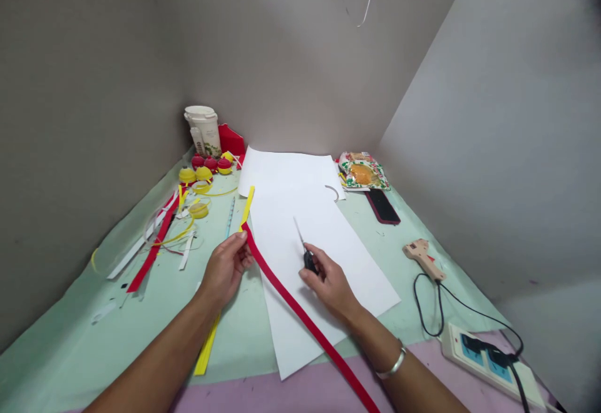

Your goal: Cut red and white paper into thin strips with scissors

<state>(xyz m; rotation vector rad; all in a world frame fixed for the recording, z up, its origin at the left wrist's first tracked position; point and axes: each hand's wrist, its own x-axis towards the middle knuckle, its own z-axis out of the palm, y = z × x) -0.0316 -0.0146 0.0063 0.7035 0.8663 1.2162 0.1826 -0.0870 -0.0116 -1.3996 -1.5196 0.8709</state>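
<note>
My left hand (pixel 226 269) pinches the upper end of a long red paper strip (pixel 300 316), where a yellow strip (pixel 246 208) meets it. From there the red strip runs down and to the right across a large white sheet (pixel 323 256). My right hand (pixel 331 281) rests on that sheet, closed round the black handles of small scissors (pixel 304 249) whose thin blades point up and away. A metal bangle sits on my right wrist.
Red, yellow and white strips (pixel 154 241) and small red and yellow balls (pixel 206 168) lie at the left, beside a lidded cup (pixel 203 130). On the right are a snack packet (pixel 364 174), a phone (pixel 382 206), a glue gun (pixel 422 258) and a power strip (pixel 493 360).
</note>
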